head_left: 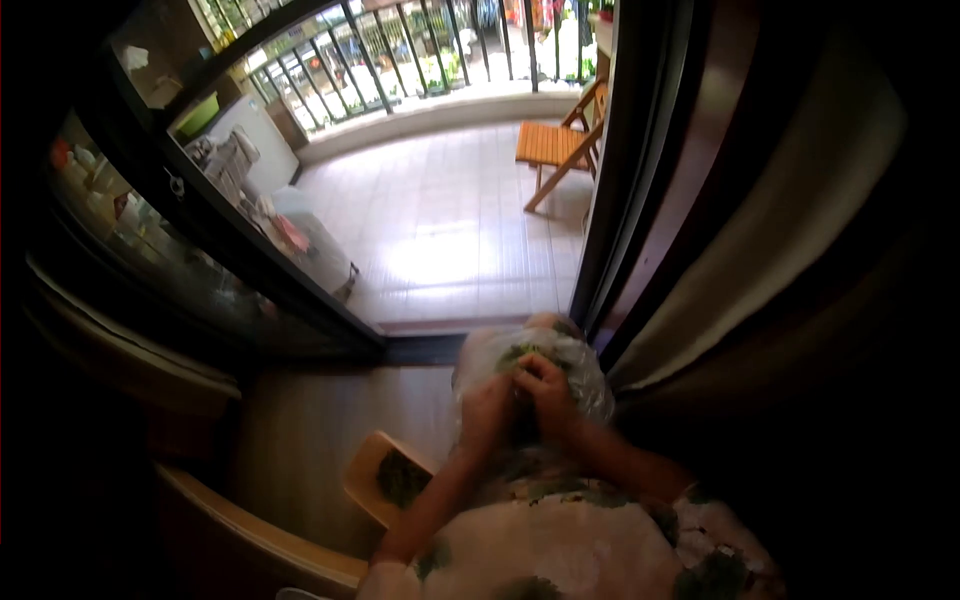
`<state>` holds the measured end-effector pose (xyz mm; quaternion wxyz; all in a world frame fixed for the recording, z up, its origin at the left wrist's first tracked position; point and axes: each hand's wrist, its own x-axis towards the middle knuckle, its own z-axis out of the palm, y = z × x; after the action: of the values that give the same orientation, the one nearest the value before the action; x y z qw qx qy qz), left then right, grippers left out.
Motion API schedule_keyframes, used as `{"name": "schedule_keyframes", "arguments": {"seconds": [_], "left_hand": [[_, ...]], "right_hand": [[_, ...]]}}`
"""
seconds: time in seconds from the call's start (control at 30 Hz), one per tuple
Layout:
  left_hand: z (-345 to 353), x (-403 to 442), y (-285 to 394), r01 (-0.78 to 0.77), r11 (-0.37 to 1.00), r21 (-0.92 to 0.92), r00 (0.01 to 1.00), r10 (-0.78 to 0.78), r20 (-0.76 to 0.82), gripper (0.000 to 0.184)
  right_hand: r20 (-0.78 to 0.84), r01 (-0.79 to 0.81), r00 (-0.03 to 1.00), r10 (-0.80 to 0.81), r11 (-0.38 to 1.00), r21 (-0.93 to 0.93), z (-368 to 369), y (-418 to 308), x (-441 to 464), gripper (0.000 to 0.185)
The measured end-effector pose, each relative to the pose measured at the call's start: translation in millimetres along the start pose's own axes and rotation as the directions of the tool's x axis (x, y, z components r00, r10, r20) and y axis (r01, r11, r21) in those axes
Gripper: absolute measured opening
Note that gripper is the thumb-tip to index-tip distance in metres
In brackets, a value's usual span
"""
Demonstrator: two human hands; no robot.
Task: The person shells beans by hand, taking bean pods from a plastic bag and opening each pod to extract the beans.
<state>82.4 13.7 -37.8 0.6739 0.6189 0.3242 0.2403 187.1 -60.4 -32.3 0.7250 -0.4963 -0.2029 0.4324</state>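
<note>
My left hand (pixel 487 408) and my right hand (pixel 550 395) meet above my lap, fingers bent and pressed together at the tips. Both are closed on leafy greens (pixel 518 354), whose leaves show just beyond the fingertips; the exact piece between the fingers is too small to make out. Under the hands a clear plastic bag (pixel 590 385) spreads over my knees. To the left of my left forearm stands a tan bin (pixel 365 480) with dark green leaves (pixel 402 478) inside, partly covered by that arm.
A sliding door frame (pixel 425 348) lies just past my knees. On the tiled balcony (pixel 440 220) stand a folding wooden chair (pixel 550 145) at right and a clear plastic container (pixel 315 245) at left. A railing (pixel 430 50) closes the far side. A curved wooden edge (pixel 260 530) is at lower left.
</note>
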Motion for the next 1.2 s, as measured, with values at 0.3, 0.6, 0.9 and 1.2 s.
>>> {"name": "schedule_keyframes", "arguments": {"seconds": [0.3,0.6,0.9,1.2], "left_hand": [[5,-9,26,0.151,0.954,-0.259,0.988,-0.144,0.047,0.029],[7,-6,27,0.241,0.876,-0.417,0.970,-0.235,0.067,0.028],[2,-3,16,0.223,0.915,-0.335,0.975,-0.216,0.057,0.028],[5,-5,24,0.257,0.896,-0.361,0.966,-0.226,0.128,0.027]], "right_hand": [[0.121,-0.138,0.987,0.105,0.941,0.308,3,-10,-2,0.013],[0.117,-0.146,0.986,0.116,0.943,0.297,3,-10,-2,0.012],[0.097,-0.033,0.995,0.022,0.993,0.110,4,-3,-2,0.006],[0.009,0.037,0.999,-0.036,0.997,-0.062,1,1,2,0.003]]}}
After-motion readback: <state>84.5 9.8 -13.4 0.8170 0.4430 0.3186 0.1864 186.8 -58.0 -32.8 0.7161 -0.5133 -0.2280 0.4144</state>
